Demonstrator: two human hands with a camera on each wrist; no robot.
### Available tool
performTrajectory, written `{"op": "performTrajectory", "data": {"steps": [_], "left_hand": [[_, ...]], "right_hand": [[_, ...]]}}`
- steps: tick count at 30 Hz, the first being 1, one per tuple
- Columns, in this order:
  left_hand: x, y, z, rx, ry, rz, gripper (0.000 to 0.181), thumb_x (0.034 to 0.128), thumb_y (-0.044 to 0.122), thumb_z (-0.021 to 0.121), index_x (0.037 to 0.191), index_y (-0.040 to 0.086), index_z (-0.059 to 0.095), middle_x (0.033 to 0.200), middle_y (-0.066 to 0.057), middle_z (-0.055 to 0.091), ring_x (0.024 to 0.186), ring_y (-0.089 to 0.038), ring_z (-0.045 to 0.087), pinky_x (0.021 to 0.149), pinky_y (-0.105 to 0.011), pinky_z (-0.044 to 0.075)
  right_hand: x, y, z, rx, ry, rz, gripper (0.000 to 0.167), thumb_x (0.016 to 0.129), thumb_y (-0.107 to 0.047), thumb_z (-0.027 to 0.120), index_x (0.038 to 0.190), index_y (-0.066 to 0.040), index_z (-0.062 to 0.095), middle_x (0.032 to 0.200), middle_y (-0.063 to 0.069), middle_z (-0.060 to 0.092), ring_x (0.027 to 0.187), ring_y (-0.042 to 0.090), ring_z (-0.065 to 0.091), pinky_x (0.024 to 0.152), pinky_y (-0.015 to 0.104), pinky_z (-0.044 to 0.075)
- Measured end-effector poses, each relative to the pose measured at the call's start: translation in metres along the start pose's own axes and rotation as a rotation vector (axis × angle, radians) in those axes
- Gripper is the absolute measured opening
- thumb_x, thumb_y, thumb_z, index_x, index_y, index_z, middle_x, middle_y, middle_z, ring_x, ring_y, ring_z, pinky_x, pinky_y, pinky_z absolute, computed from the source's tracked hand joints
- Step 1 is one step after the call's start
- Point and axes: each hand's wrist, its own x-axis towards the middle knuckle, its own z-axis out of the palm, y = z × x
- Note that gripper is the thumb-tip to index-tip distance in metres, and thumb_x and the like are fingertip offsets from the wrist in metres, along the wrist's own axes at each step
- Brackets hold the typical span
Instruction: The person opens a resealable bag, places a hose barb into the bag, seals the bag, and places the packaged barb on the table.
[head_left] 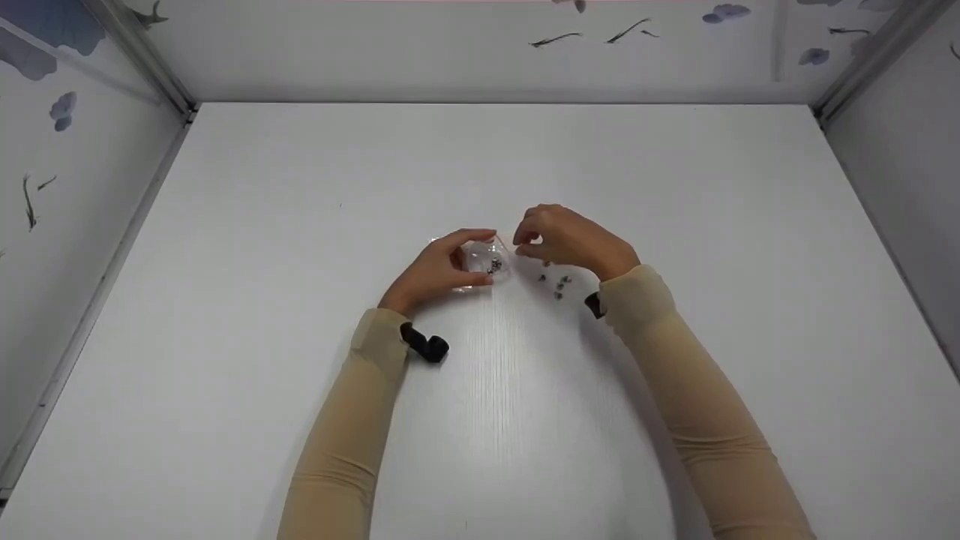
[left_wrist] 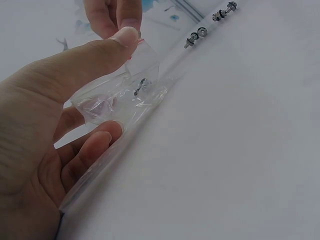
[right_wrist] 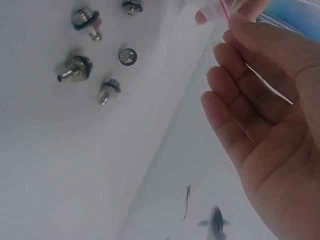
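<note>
A clear zip bag [head_left: 475, 257] with a red seal line lies under my left hand [head_left: 435, 270]. The left thumb and fingers grip it from both sides. Inside are small metal fittings [left_wrist: 143, 86]. At the bag's mouth, my right hand [head_left: 570, 236] has its thumb and index fingertip together on the edge, beside the red line [right_wrist: 224, 10]. Whether a fitting also sits between those fingertips is hidden. Several loose metal fittings [right_wrist: 76, 68] with dark rings lie on the table, just below the right hand in the head view.
The white table [head_left: 225, 300] runs back to upright white panels [head_left: 375, 52] printed with blue-grey shapes. More panels stand at the left and right. A black wrist camera [head_left: 427, 345] sticks out beside the left forearm.
</note>
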Motion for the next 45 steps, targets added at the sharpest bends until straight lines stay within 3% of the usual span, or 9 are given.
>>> {"op": "performTrajectory", "data": {"steps": [14,33,38,45], "left_hand": [[0.000,0.001,0.000,-0.025,0.006,-0.005,0.067,0.0729,0.041,0.083,0.133,0.039,0.055,0.115,0.009,0.060,0.079,-0.015,0.048,0.073,-0.027,0.041],[0.001,0.001,0.001,0.007,0.007,-0.022,0.067,0.0735,0.039,0.083,0.134,0.037,0.054,0.113,0.008,0.060,0.081,-0.014,0.047,0.074,-0.028,0.040],[0.000,0.002,0.001,-0.004,0.006,-0.019,0.067,0.0730,0.039,0.083,0.134,0.038,0.054,0.107,0.005,0.060,0.080,-0.015,0.047,0.074,-0.028,0.040],[0.000,0.000,0.000,-0.033,0.007,-0.034,0.065,0.0730,0.038,0.083,0.132,0.039,0.055,0.111,0.005,0.061,0.082,-0.017,0.046,0.075,-0.029,0.039]], "right_hand": [[-0.011,0.020,-0.002,0.048,-0.035,0.083,0.019,0.088,-0.009,0.068,0.106,-0.003,0.072,0.105,0.009,0.069,0.098,0.023,0.062,0.088,0.038,0.051],[-0.022,0.040,0.002,0.049,-0.084,0.225,0.018,0.088,-0.011,0.069,0.105,-0.009,0.073,0.105,0.006,0.069,0.096,0.021,0.061,0.088,0.038,0.051],[-0.024,0.043,0.003,0.062,-0.082,0.228,0.016,0.088,-0.010,0.068,0.103,-0.008,0.074,0.103,0.007,0.070,0.094,0.020,0.061,0.087,0.038,0.051],[-0.025,0.046,0.004,0.072,-0.082,0.227,0.015,0.087,-0.007,0.068,0.100,-0.009,0.074,0.103,0.006,0.070,0.093,0.020,0.060,0.088,0.038,0.050]]}}
